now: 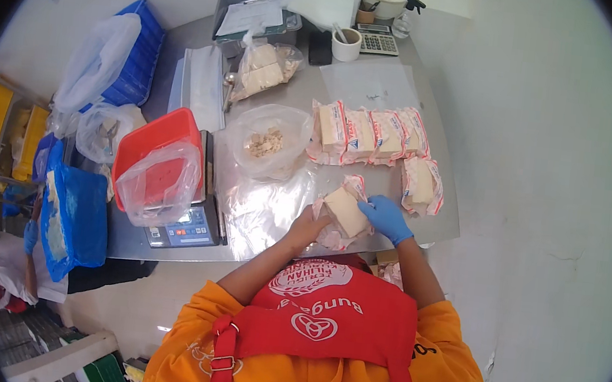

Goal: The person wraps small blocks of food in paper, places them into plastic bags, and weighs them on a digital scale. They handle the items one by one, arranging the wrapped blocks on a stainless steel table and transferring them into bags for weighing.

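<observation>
Between my two hands, over the table's near edge, is a pale cream yeast block (346, 209) with its red-and-white wrapper peeled back around it. My bare left hand (306, 230) grips its left side and the loose wrapper. My right hand (389, 219), in a blue glove, closes on its right side. Just beyond stands a row of similar wrapped yeast blocks (363, 133). One more partly wrapped block (419, 183) lies to the right, near my gloved hand. A clear plastic bag (290, 126) holding crumbled pale pieces (265, 142) sits to the left of the row.
At left, a red tub (148, 146) with plastic over it rests on a digital scale (197, 233). Farther back are a bag of pale blocks (263, 71), a white mug (346, 46), a calculator (378, 42) and a blue crate (137, 61). Another person's gloved hand (30, 237) shows at far left.
</observation>
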